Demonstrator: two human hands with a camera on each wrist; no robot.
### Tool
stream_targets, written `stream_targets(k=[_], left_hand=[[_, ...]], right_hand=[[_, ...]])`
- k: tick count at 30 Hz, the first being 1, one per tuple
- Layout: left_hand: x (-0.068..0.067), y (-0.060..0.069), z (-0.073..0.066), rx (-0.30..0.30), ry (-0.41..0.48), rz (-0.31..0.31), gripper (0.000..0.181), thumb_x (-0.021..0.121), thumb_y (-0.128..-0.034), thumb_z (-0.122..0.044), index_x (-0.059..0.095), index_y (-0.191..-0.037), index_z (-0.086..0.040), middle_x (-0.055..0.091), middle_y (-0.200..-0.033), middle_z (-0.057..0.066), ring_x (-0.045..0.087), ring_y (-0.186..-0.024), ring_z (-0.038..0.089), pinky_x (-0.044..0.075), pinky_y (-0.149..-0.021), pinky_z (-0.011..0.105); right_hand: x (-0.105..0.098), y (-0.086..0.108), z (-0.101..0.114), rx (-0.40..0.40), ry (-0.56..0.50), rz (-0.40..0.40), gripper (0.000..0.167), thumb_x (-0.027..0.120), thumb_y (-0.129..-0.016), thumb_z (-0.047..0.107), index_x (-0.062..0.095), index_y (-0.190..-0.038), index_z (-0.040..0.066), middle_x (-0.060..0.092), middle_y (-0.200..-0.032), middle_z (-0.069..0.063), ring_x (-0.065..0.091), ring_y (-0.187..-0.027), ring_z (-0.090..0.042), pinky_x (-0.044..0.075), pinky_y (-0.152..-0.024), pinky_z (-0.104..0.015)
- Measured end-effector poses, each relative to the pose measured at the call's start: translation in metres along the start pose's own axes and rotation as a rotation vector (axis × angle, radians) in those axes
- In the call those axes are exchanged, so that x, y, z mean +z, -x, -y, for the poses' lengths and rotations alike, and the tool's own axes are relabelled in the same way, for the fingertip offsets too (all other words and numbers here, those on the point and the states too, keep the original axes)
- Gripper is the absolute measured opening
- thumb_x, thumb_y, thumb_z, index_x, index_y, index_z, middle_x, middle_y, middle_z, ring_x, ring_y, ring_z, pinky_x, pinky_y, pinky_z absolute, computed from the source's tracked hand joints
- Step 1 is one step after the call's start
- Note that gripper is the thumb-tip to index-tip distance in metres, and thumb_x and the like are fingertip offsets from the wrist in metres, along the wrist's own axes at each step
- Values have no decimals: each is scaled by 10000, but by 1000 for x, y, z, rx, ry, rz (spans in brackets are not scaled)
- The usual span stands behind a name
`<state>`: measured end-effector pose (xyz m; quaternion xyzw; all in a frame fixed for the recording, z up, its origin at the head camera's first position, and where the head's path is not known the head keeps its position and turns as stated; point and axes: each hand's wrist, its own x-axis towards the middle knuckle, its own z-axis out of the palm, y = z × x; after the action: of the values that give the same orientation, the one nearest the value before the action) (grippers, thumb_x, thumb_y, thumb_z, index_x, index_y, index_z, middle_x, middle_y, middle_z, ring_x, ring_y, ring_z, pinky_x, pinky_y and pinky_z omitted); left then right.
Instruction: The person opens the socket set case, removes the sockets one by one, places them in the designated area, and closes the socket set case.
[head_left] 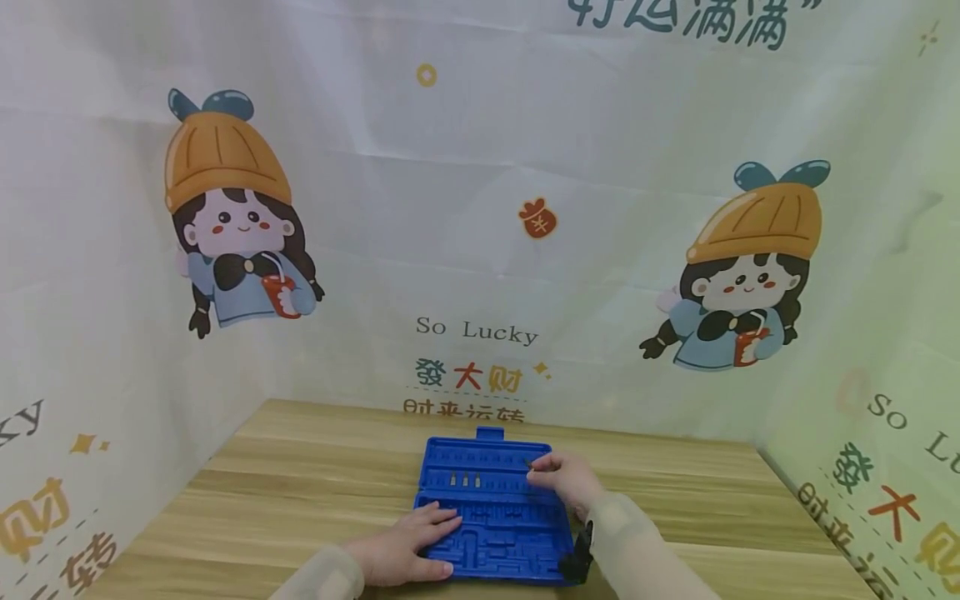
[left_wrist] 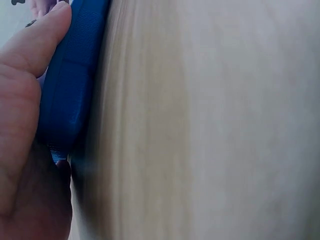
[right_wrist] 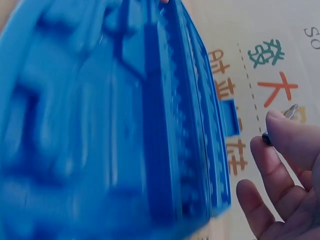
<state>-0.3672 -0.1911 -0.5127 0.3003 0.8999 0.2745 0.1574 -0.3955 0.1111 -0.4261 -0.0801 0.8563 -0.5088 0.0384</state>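
An unfolded blue plastic bit case point(head_left: 510, 552) lies on the table, its moulded slots facing up. Three small bits point(head_left: 465, 480) stand in a row in its far half. My left hand point(head_left: 408, 543) rests on the case's left edge with fingers spread; in the left wrist view its thumb point(left_wrist: 37, 42) lies on the blue side. Above the far right part of the case, my right hand point(head_left: 572, 485) pinches a small screwdriver bit point(right_wrist: 292, 111) between thumb and forefinger. The bit's silver tip sticks out past the thumb; its middle is hidden.
The wood-grain table point(head_left: 300, 475) extends to both sides of the case. Behind it hangs a printed cloth point(head_left: 375, 250) with cartoon figures and lettering. A black strap-like item point(head_left: 577, 557) sits by the right wrist, over the case's near right corner.
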Motion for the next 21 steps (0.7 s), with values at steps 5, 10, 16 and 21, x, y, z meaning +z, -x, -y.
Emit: stream_targets(k=[5, 10, 16, 21], left_hand=[[0, 0, -2, -3, 7, -2, 716, 524, -867, -667, 340, -1490, -368, 243, -1573, -57, 119, -1455, 331, 181, -1076, 648], [-16, 23, -54, -41, -3, 7, 694, 570, -914, -534, 375, -1496, -208, 283, -1561, 33, 151, -1446, 346, 196, -1090, 615], [-19, 25, -59, -44, -47, 5, 670, 570, -929, -500, 380, -1493, -194, 296, -1556, 20, 167, -1444, 335, 215, -1096, 591], [-17, 24, -54, -32, -41, 3, 680, 567, -924, -516, 380, -1493, -193, 297, -1556, 27, 168, -1443, 343, 206, -1094, 601]], right_hand=[[-15, 7, -10, 0, -4, -1, 174, 698, -881, 115, 684, -1011, -1, 673, -976, -48, 603, -930, -214, 483, -842, -464], [-25, 13, -20, -46, 16, -19, 121, 706, -868, 89, 671, -951, 8, 644, -871, -40, 585, -808, -180, 500, -761, -416], [-33, 19, -25, -41, 7, -41, 84, 697, -870, 67, 662, -914, 5, 636, -843, -41, 558, -783, -180, 474, -707, -358], [-41, 25, -31, 1, -3, -53, 107, 698, -877, 96, 660, -915, 3, 638, -855, -43, 554, -793, -190, 466, -690, -360]])
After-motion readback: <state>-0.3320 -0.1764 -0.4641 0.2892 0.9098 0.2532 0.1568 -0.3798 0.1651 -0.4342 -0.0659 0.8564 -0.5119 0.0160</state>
